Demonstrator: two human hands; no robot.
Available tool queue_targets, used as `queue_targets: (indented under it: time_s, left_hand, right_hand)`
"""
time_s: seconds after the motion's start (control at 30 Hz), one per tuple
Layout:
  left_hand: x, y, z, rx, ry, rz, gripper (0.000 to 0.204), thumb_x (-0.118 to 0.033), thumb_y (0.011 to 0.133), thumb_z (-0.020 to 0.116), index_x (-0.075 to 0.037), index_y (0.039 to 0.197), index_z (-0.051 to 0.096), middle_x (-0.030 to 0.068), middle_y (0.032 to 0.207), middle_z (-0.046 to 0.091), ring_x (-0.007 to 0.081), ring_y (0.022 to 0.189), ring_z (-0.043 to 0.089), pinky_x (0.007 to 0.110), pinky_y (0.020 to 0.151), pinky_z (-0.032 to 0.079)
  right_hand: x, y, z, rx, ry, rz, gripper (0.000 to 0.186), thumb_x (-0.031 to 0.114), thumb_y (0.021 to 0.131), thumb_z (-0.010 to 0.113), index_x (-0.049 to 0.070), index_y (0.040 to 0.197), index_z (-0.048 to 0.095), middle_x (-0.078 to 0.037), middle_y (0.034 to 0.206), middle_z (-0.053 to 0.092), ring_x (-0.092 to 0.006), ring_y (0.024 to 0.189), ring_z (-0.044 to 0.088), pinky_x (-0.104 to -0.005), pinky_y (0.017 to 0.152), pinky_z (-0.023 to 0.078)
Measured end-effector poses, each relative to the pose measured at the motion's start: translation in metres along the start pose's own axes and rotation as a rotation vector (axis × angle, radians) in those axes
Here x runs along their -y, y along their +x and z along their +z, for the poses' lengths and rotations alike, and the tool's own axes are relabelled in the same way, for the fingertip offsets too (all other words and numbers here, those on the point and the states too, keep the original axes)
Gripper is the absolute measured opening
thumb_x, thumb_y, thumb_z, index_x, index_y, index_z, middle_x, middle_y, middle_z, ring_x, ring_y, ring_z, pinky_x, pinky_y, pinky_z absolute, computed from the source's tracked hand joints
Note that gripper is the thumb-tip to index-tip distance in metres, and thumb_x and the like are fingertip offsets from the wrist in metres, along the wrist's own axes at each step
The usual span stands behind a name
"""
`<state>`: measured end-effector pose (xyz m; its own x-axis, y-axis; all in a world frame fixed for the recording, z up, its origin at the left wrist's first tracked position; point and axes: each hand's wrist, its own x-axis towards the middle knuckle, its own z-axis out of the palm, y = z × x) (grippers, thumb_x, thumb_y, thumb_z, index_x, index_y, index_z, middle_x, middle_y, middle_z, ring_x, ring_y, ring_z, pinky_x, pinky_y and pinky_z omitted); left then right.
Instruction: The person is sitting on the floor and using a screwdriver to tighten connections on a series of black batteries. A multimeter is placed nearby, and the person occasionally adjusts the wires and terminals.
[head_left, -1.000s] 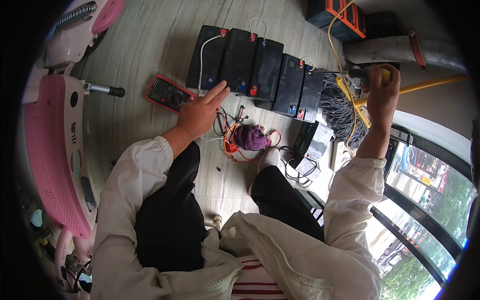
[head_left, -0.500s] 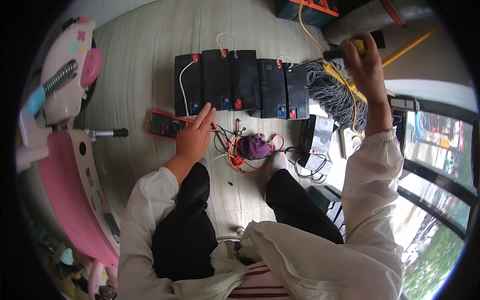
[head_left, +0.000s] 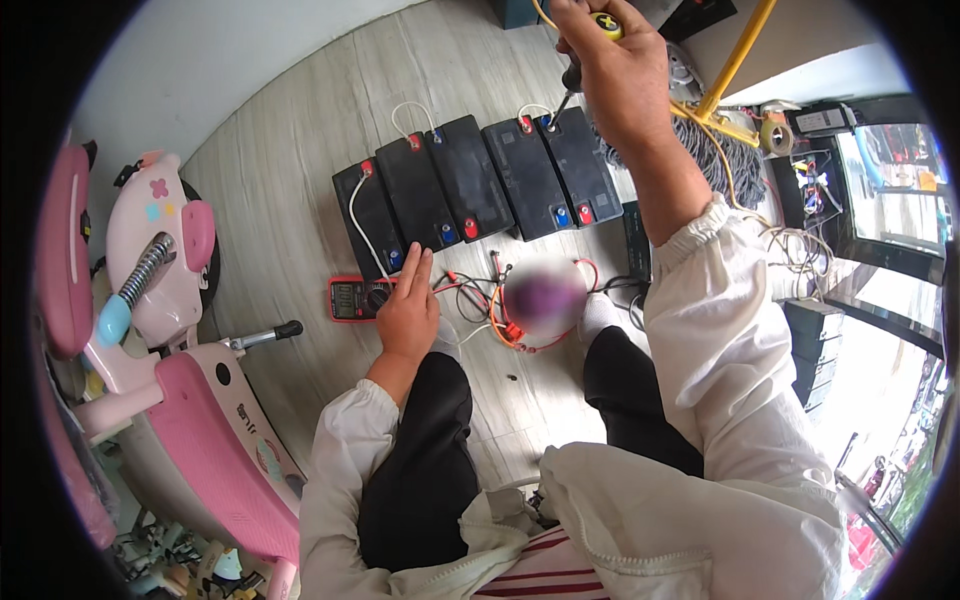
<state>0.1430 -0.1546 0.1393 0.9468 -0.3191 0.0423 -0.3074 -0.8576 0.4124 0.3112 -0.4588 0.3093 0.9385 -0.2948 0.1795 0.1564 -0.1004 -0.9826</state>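
Several black batteries (head_left: 500,185) with red and blue terminals stand in a row on the floor. Short white wires (head_left: 408,104) link some of their terminals. At the far right, my right hand (head_left: 628,85) is closed around a screwdriver (head_left: 571,80) with a black and yellow handle. Its tip meets the blue terminal on the far end of the right-hand battery. My left hand (head_left: 408,318) has its fingers stretched out, fingertips by the near end of the left batteries. Partly covered by that hand is a red and black multimeter (head_left: 348,298).
Red and black leads (head_left: 465,290) lie near my feet, beside a blurred purple thing (head_left: 545,293). A pink children's ride-on (head_left: 215,425) fills the left side. A grey mop (head_left: 735,165) and yellow pole (head_left: 738,60) are at the right, near coiled cable (head_left: 800,250).
My right hand has brought the screwdriver more upright, its handle swinging away from me and leftward. My left hand stays by the multimeter. The whole view has turned and shifted.
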Motion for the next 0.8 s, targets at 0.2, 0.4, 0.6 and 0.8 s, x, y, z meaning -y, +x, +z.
queue_targets:
  time_s: [0.2,0.4,0.6,0.8]
  left_hand:
    - [0.001,0.0,-0.002,0.004,0.001,-0.005,0.057,-0.004,0.09,0.061,-0.014,0.146,0.057,0.0029,0.156,0.05,0.025,0.108,0.072,0.034,0.08,0.06]
    - [0.005,-0.002,0.003,-0.032,0.018,0.035,0.058,-0.009,0.092,0.059,-0.017,0.149,0.054,-0.001,0.159,0.046,0.024,0.097,0.074,0.035,0.073,0.06]
    - [0.005,-0.001,0.004,-0.046,0.036,0.053,0.059,-0.01,0.092,0.059,-0.017,0.15,0.053,-0.0009,0.16,0.046,0.0238,0.097,0.074,0.035,0.073,0.06]
    - [0.004,-0.002,0.002,-0.014,0.029,0.028,0.058,-0.009,0.092,0.059,-0.017,0.149,0.054,-0.0009,0.159,0.046,0.0238,0.097,0.074,0.034,0.072,0.061]
  right_hand:
    - [0.01,0.013,-0.012,0.014,0.086,0.126,0.029,0.029,0.097,0.073,0.009,0.082,0.061,0.001,0.066,0.056,-0.0075,0.049,0.048,-0.0255,0.045,0.04]
    - [0.005,0.022,-0.03,0.145,0.116,0.119,0.028,0.028,0.098,0.071,0.008,0.08,0.06,0.0,0.067,0.057,-0.0093,0.055,0.053,-0.0284,0.048,0.046]
    - [0.004,0.027,-0.042,0.23,0.092,0.066,0.028,0.026,0.099,0.069,0.008,0.08,0.059,0.0,0.069,0.057,-0.0094,0.06,0.052,-0.0282,0.055,0.045]
    - [0.003,0.028,-0.042,0.25,0.142,0.056,0.027,0.023,0.099,0.069,0.008,0.079,0.059,0.001,0.069,0.058,-0.009,0.06,0.05,-0.0276,0.058,0.043]
